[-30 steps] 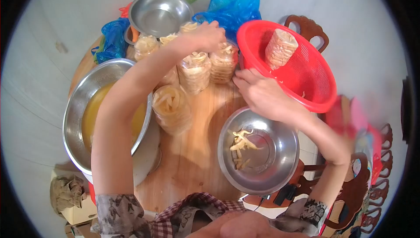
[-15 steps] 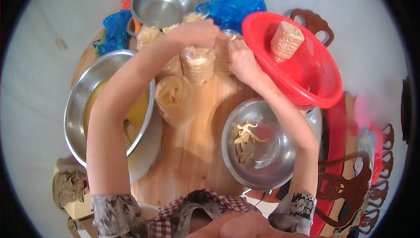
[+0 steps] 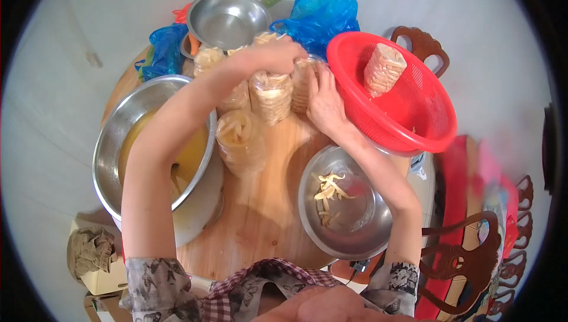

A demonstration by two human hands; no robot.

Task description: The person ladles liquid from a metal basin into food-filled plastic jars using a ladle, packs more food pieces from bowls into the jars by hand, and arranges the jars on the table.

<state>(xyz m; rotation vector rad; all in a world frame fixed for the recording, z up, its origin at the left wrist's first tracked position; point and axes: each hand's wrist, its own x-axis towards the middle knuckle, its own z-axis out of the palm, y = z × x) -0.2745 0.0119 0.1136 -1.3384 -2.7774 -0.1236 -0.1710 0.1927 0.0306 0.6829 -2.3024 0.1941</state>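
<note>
Several clear containers of pale strips stand together on the wooden table. My left hand (image 3: 285, 56) reaches over them with fingers curled at the top of the rear right container (image 3: 300, 88); whatever they grip is hidden. My right hand (image 3: 326, 106) holds that same container by its right side, near the rim. Just left of it is a full container (image 3: 272, 98), partly under my left wrist. Nearer to me, a front container (image 3: 239, 144) holds fewer, looser strips. Another filled container (image 3: 208, 60) shows behind my left forearm.
A red colander (image 3: 432, 136) with a filled container (image 3: 384, 70) is at right. A steel bowl (image 3: 367, 204) holds peel-like strips; a steel basin (image 3: 106, 168) holds yellow liquid. Behind are an upper steel bowl (image 3: 228, 20), a blue bag (image 3: 325, 14) and another blue bag (image 3: 165, 50).
The whole view has shifted slightly downward. My right hand's fingers have straightened upward along the container's side, while my left hand stays at its top.
</note>
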